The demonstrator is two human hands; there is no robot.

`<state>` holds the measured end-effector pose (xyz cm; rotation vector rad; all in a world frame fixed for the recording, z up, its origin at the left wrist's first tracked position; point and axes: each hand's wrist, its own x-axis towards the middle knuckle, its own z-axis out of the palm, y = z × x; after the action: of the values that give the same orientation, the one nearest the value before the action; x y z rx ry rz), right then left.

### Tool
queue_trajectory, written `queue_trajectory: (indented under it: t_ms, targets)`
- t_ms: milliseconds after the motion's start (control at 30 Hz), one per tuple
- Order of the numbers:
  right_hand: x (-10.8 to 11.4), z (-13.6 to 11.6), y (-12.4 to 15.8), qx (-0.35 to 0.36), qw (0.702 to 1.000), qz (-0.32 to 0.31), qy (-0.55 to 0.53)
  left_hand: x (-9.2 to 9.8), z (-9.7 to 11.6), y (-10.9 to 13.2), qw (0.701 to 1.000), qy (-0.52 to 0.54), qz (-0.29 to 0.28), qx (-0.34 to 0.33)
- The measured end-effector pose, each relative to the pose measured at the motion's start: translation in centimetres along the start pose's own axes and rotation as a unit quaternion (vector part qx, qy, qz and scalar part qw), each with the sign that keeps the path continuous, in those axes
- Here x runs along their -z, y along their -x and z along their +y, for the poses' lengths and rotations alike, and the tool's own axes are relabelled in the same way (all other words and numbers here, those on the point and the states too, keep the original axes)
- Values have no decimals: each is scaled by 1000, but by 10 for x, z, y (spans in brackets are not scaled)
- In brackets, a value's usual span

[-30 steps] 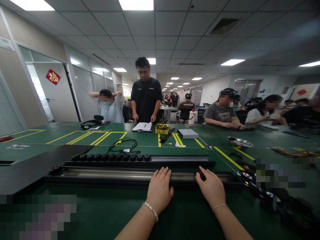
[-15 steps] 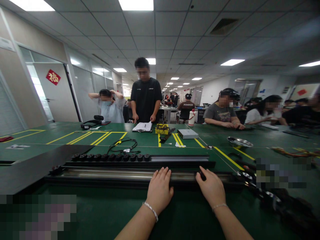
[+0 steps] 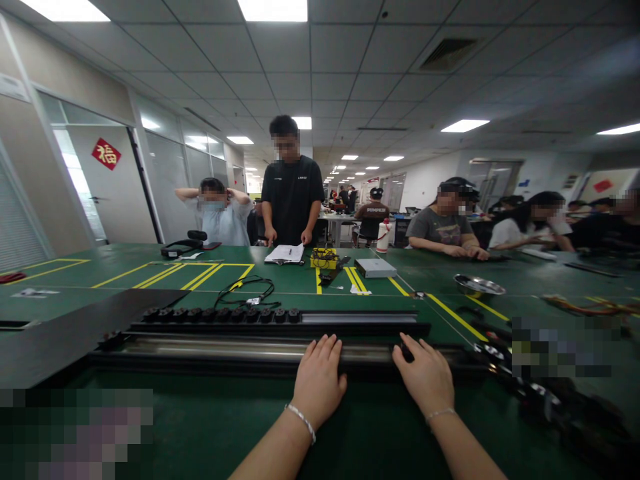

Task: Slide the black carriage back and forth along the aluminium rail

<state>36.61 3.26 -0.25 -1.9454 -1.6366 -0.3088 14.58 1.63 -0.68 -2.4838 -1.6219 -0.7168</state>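
Observation:
A long black tray [image 3: 200, 365] with a shiny metal strip along its channel lies across the table in front of me. My left hand [image 3: 320, 373] rests on it right of the middle, fingers stretched out and holding nothing. Farther right, my right hand [image 3: 427, 373] curves its thumb and index finger around a small black part [image 3: 407, 351] on the strip. Its other fingers lie over the tray, and the part's exact shape is mostly hidden. Just behind, a second black rail [image 3: 360, 319] carries a row of several round black pieces [image 3: 223, 315] on its left half.
The green table [image 3: 200, 427] also bears a dark sheet [image 3: 95, 327], a coiled cable [image 3: 250, 290], a yellow box [image 3: 324, 259], a grey box [image 3: 375, 268], a metal bowl [image 3: 480, 285] and dark jumbled parts [image 3: 545, 393]. A person [image 3: 293, 193] stands opposite beside a clipboard [image 3: 285, 254]; others sit around.
My right hand has shifted very slightly to the right. My left hand and the tray look unmoved.

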Motion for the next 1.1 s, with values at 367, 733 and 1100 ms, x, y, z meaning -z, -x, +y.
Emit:
queue_trajectory:
  t_ms: [367,733,1100]
  targets:
    - [-2,2,-1,-1,1000,10,-2,0,1,-1,1000,5,-1,4]
    - [-2,5,-2,-10,1000,-2,-11,-3,-1,0,1000,8,11,-2]
    - [-1,4,-1,-37,999,-19,-8,-2,-1,0,1000,4,6,-1]
